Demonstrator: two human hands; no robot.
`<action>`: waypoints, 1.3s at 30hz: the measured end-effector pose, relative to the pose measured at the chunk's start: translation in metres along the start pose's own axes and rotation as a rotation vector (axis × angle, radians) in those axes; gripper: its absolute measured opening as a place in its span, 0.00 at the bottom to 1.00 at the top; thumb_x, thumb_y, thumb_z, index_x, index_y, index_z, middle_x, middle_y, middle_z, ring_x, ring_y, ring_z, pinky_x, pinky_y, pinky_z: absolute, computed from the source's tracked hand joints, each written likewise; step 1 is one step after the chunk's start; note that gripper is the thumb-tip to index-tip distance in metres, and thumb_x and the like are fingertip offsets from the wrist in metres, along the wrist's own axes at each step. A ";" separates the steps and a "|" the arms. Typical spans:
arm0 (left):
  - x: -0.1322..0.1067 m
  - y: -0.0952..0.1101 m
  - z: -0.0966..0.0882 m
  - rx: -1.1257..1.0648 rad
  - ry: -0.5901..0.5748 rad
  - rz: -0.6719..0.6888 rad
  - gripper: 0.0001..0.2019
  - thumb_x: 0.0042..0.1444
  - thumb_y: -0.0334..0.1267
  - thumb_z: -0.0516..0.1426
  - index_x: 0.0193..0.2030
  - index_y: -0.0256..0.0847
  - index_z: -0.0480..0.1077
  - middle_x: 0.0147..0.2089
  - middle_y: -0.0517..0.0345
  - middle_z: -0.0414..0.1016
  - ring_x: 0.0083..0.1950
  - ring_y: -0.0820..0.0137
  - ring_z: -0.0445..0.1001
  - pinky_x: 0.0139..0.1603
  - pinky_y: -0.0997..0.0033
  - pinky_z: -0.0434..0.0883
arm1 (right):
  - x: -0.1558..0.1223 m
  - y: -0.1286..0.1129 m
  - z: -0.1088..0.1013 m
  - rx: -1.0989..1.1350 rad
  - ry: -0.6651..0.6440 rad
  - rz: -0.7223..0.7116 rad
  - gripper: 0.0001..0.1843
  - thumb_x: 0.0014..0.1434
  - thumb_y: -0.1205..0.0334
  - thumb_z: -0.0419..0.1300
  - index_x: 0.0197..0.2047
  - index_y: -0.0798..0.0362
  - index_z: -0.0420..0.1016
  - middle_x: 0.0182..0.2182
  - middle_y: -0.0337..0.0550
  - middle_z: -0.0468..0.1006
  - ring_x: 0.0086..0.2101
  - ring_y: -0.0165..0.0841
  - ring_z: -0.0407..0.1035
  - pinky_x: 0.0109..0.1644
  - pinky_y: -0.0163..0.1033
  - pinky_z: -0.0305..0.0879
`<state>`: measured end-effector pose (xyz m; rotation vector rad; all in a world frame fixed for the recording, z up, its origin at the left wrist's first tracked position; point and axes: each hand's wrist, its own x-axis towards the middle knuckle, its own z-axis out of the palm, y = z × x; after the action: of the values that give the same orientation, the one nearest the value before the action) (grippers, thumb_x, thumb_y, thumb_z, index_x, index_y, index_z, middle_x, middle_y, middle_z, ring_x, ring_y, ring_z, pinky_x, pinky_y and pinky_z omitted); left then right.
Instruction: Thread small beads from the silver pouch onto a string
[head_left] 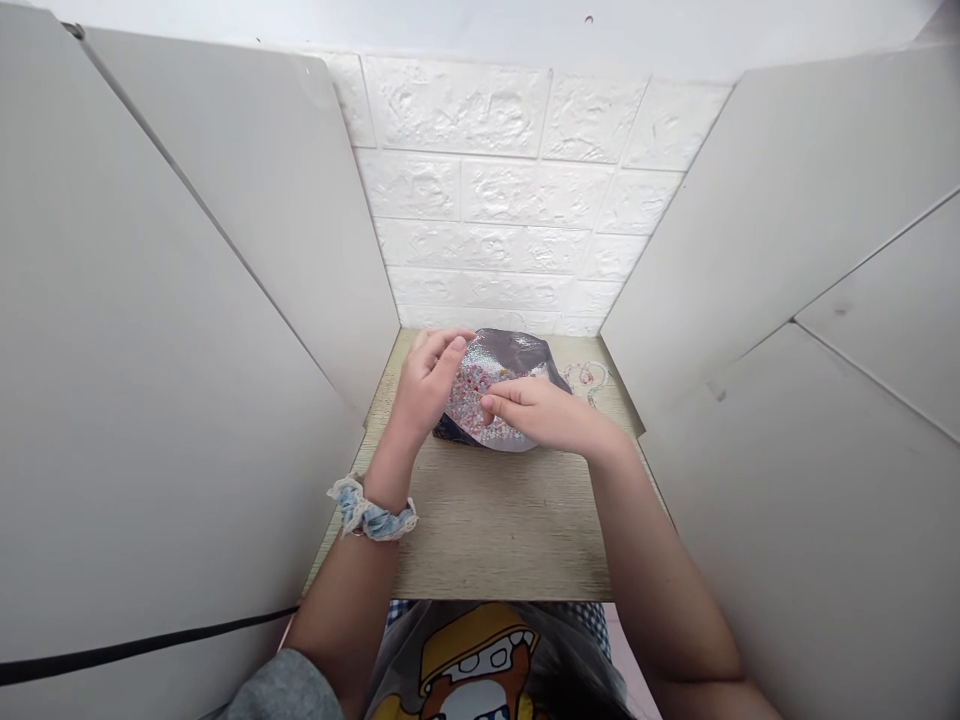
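Note:
An opened-out dark pouch with a silvery lining lies toward the back of the small wooden table. Many tiny pink, white and multicoloured beads fill its hollow. At the pouch's left edge is my left hand, its fingers stretched out and the thumb apart; whether it touches the rim is unclear. My right hand reaches over the beads from the right, thumb and fingers pinched together, and anything between the fingertips is too small to name. To the pouch's right lies a beaded string in loose curves.
Pale panels stand close on the left and right of the wooden table. A white brick-pattern wall closes off the back. A blue lace-edged scrunchie is around my left wrist. A black strap crosses at lower left.

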<state>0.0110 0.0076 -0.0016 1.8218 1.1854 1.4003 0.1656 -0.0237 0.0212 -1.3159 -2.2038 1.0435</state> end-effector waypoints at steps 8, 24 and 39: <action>-0.009 0.003 0.012 0.281 0.408 0.239 0.10 0.53 0.37 0.49 0.36 0.40 0.70 0.44 0.53 0.61 0.49 0.69 0.60 0.54 0.65 0.56 | 0.001 -0.001 0.006 0.054 -0.008 -0.039 0.16 0.57 0.57 0.43 0.31 0.53 0.69 0.33 0.38 0.73 0.35 0.28 0.64 0.39 0.35 0.57; -0.015 0.013 0.017 0.116 -0.461 -0.039 0.22 0.57 0.49 0.39 0.30 0.38 0.66 0.24 0.61 0.66 0.27 0.75 0.63 0.29 0.75 0.59 | 0.003 0.011 0.013 0.000 0.148 -0.016 0.16 0.56 0.61 0.41 0.28 0.55 0.67 0.29 0.40 0.71 0.30 0.28 0.63 0.32 0.34 0.56; -0.011 0.009 0.017 0.119 -0.381 -0.141 0.20 0.50 0.53 0.47 0.21 0.36 0.60 0.20 0.63 0.57 0.23 0.78 0.55 0.23 0.77 0.53 | -0.001 0.022 0.012 0.005 0.565 -0.093 0.10 0.51 0.62 0.50 0.27 0.53 0.72 0.23 0.37 0.68 0.25 0.25 0.59 0.29 0.32 0.53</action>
<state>0.0293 -0.0045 -0.0049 1.9343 1.1854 0.8703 0.1717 -0.0234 -0.0033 -1.2945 -1.8077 0.5498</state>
